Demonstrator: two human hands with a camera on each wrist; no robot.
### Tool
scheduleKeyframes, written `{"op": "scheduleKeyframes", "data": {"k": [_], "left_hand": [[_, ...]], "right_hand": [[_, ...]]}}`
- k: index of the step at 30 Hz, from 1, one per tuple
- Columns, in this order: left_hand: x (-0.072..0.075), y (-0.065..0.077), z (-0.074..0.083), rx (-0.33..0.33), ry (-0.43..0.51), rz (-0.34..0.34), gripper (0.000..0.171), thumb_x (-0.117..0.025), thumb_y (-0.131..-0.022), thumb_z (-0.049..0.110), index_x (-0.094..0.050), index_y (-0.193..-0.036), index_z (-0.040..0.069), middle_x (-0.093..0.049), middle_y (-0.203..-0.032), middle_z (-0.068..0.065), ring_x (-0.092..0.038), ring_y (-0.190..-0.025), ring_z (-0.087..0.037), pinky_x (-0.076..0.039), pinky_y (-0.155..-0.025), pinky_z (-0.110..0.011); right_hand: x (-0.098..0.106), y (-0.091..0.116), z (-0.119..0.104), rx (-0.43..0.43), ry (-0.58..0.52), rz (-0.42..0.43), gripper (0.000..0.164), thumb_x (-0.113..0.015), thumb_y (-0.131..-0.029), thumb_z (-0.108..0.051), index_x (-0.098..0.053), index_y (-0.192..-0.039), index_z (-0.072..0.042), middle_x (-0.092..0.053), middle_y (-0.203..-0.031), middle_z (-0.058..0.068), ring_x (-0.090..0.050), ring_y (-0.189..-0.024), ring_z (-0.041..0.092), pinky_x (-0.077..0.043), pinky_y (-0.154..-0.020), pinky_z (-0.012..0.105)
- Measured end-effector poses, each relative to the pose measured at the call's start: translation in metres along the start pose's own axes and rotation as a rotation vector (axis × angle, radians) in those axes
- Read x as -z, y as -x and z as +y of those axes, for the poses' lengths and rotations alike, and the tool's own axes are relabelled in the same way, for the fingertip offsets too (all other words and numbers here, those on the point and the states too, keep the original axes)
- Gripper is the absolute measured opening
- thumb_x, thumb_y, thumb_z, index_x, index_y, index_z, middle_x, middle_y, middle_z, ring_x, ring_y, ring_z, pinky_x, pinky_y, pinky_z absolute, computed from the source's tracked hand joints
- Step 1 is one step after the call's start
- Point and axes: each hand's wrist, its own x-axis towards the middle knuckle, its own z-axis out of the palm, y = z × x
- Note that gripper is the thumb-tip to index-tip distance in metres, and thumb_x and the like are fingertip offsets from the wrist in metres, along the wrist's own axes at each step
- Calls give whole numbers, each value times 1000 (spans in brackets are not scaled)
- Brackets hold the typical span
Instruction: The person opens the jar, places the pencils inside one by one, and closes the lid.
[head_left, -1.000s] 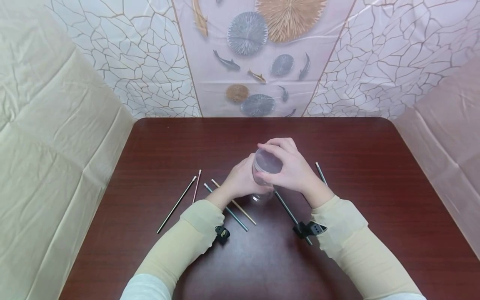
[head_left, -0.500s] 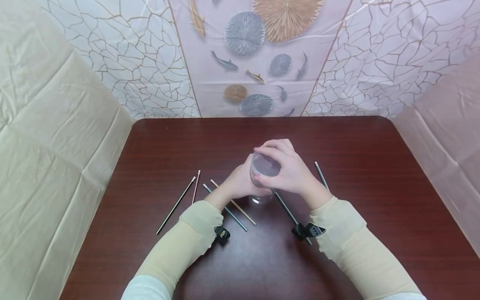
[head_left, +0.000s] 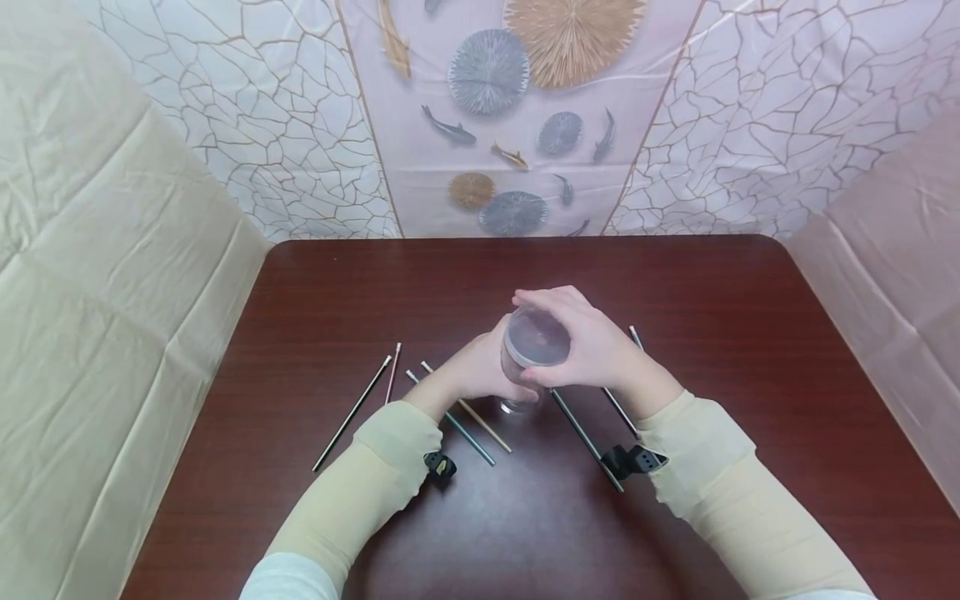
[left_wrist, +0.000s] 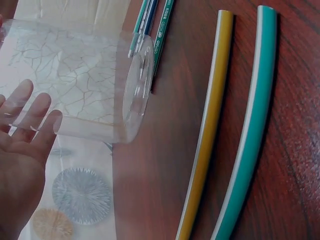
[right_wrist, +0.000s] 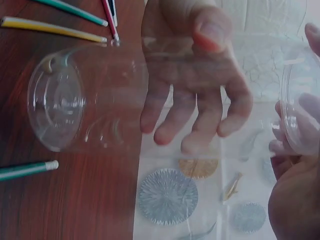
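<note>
A clear plastic jar [right_wrist: 107, 130] is held tilted over the table between both hands, with a clear round lid [head_left: 538, 335] at its top. My left hand [head_left: 480, 364] wraps round the jar's body; in the right wrist view its fingers show through the clear wall. Thumb and fingers of my right hand [head_left: 603, 346] grip the lid's rim from the right. Through the wall the jar shows no contents. Just below the left wrist lie a yellow pencil [left_wrist: 211, 120] and a teal pencil [left_wrist: 255, 120]. A green pencil [head_left: 585, 437] lies beneath the right wrist.
To the left on the dark red table [head_left: 712, 292] lie a black pencil [head_left: 352, 414] and a pink pencil [head_left: 393, 372]. Another dark pencil [head_left: 621, 414] passes under the right forearm. Cloth hangings stand behind the table and on both sides.
My right hand, still on the lid, has turned and shifted slightly right, its forearm swinging outward. More of the dark pencil beneath it shows. The left hand keeps its hold on the jar.
</note>
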Motion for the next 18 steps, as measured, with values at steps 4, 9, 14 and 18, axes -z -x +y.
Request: {"op": "scheduleKeyframes", "data": {"k": [4,9,14,18], "left_hand": [[-1,2,0,9,-28,34,95,-88,-57,31,-36,-132,11,-57,-116,-1,-54,-103,-13,-43,-88,-31],[-2,2,-1,9,-8,51,100,-88,-57,29,-32,-137,11,-56,-119,-3,-54,-105,-15,-43,-89,-33],[-2,3,-3,-12,36,64,105,-89,-57,26,-26,-141,12,-54,-121,-3,-52,-108,-16,-41,-92,-35],[-2,3,-4,-54,68,77,107,-89,-57,23,-24,-143,14,-53,-123,-3,-51,-111,-16,-39,-96,-37]], "right_hand": [[5,4,1,-85,-9,-12,95,-88,-57,-26,-43,-138,-8,-55,-130,5,-42,-116,21,-36,-92,37],[10,9,2,-128,-13,18,103,-92,-52,-24,-40,-139,-6,-57,-127,7,-43,-116,22,-35,-93,41],[15,15,6,-205,-44,54,103,-92,-53,-15,-38,-140,-7,-57,-126,9,-46,-115,22,-37,-88,34],[18,21,13,-253,-95,97,100,-89,-56,-7,-36,-141,-7,-57,-125,10,-51,-113,24,-37,-91,27]]}}
